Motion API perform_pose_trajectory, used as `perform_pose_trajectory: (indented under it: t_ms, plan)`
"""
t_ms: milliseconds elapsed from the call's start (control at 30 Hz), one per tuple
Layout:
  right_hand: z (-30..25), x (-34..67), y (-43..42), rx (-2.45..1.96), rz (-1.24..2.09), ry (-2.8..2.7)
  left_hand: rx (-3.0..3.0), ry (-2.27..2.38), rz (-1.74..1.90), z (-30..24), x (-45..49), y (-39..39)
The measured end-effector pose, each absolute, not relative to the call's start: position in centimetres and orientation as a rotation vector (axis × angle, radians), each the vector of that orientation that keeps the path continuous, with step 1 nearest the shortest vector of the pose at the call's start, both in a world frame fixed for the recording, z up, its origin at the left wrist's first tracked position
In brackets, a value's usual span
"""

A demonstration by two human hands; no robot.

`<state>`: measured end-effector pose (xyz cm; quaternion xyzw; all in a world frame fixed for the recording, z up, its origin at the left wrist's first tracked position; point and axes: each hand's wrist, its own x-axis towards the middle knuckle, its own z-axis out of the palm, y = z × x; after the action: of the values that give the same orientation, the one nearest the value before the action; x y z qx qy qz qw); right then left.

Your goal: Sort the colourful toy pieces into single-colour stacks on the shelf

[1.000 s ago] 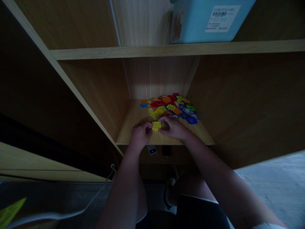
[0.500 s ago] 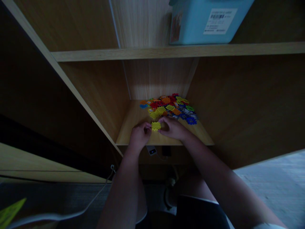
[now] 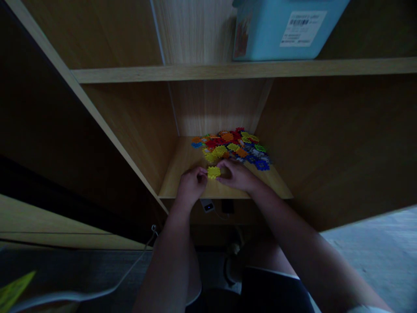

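Observation:
A small yellow toothed plastic piece [image 3: 214, 172] sits just above the wooden shelf board [image 3: 182, 180], pinched from both sides. My left hand [image 3: 190, 184] grips its left edge with curled fingers. My right hand [image 3: 237, 174] grips its right edge, fingers closed. Behind the hands lies a pile of several similar pieces [image 3: 233, 145] in red, orange, yellow, green and blue, reaching toward the back right of the shelf.
A light blue box with a barcode label [image 3: 280, 28] stands on the upper shelf [image 3: 195, 71]. Wooden side walls close in the compartment. A small device with a cable [image 3: 207, 205] hangs under the shelf edge. My legs and the floor show below.

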<state>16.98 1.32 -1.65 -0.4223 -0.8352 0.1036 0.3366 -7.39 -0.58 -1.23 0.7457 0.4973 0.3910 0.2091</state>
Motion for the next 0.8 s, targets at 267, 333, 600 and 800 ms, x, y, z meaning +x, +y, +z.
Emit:
perform_pose_trajectory:
  t_ms: [267, 333, 600, 800]
  plan:
    - [-1.88, 17.08, 1.51, -1.100, 0.285, -2.185, 2.091, 1.375, 1.073, -1.13, -7.30, -0.65]
    - [-1.85, 17.07, 1.49, -1.100, 0.287, -2.187, 2.108, 1.385, 1.076, -1.09, -7.32, -0.68]
    - [-1.74, 17.08, 1.38, -1.100, 0.280, -2.191, 2.308, 1.376, 1.044, -0.81, -7.47, -0.77]
    - [-2.01, 17.21, 1.65, -1.090, 0.274, -2.212, 2.388, 1.321, 1.015, -0.96, -7.45, -0.83]
